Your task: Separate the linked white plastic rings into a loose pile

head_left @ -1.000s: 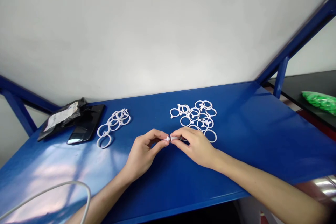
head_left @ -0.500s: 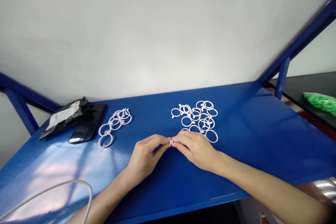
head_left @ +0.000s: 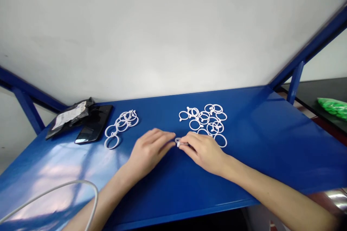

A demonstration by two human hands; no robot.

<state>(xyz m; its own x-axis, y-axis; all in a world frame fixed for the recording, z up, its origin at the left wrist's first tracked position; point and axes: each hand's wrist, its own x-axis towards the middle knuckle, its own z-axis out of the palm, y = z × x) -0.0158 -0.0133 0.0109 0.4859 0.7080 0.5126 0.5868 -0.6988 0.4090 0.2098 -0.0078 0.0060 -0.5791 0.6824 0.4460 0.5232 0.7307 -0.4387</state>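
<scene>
Between the thumb and fingers of my right hand is a white curtain ring; only its left end shows, and the fingers cover the rest. My left hand is just left of it, thumb and fingertips parted with nothing seen between them. Right behind my right hand lies a loose cluster of white curtain rings, each with a small knob or eyelet, several overlapping. A smaller group of similar rings lies to the left, beyond my left hand.
On the blue table, a black phone and a black plastic package with a white label lie at the back left. A white cable loops across the front left. At far right sits a bag of green items.
My left fingers have come off the ring and drawn slightly left, parting. The right hand keeps the ring, now showing more of it. The view has shifted slightly.
</scene>
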